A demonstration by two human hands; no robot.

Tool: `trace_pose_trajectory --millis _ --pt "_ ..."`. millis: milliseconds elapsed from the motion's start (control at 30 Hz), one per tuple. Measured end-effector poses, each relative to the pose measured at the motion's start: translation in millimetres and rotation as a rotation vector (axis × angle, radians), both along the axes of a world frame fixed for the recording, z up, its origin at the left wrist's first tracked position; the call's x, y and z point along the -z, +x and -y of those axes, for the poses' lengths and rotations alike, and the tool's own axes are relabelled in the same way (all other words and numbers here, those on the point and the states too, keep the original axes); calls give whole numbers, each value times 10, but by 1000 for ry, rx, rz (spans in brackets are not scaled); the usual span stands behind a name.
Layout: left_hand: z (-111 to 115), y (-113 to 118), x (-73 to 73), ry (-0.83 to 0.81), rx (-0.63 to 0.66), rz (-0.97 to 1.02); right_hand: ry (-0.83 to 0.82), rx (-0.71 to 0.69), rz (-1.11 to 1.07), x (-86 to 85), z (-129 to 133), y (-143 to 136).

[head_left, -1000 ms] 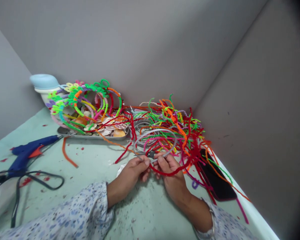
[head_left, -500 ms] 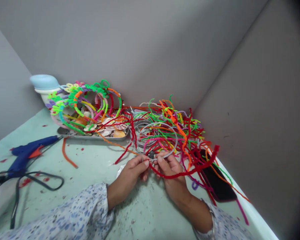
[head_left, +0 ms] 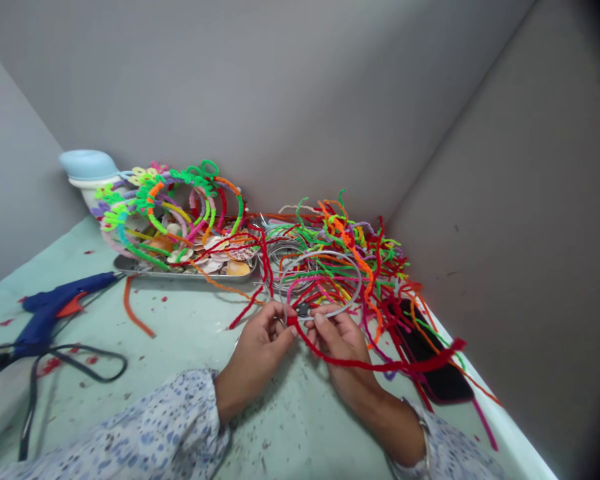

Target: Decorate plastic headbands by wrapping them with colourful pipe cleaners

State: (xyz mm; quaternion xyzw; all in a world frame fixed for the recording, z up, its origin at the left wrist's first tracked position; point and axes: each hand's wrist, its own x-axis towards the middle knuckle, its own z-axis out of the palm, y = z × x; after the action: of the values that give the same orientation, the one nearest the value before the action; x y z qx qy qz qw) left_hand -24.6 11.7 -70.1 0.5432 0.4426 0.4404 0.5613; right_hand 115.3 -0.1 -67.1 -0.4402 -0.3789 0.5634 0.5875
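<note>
Before tangled pipe cleaners [head_left: 351,239], left hand [head_left: 254,350] pinching red strand [head_left: 365,365], right hand [head_left: 344,343] gripping grey hoop [head_left: 360,280], phone [head_left: 444,381] strand-crossed

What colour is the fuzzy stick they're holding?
The fuzzy stick is red, clearest in the head view.

Both bare hands are brought close together in front of the body, thumbs uppermost, fingertips pointing inward. The left hand [head_left: 255,350] is closed in a pinch, the index finger bent, the thumb laid forward. The right hand [head_left: 347,350] is likewise pinched, its thumb extended against the curled fingers. The lower fingers of both are partly hidden. The arms converge from the lower left and lower right. The left sleeve [head_left: 165,420] and right sleeve [head_left: 445,443], pale fabric with blue speckles, leave both wrists exposed.
</note>
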Motion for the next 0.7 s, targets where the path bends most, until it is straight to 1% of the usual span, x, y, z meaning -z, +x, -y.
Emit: trace_pose_trajectory --millis 300,400,533,700 --pt "-11 -9 -9 -2 -47 8 17 -9 23 25 -8 9" --pt "-8 -6 -26 13 -50 22 39 -31 57 34 -7 10" --pt "-8 -3 -50 30 -23 60 60 -57 63 39 -10 19" --pt "7 -3 -58 30 -50 55 91 -105 92 51 -12 38"
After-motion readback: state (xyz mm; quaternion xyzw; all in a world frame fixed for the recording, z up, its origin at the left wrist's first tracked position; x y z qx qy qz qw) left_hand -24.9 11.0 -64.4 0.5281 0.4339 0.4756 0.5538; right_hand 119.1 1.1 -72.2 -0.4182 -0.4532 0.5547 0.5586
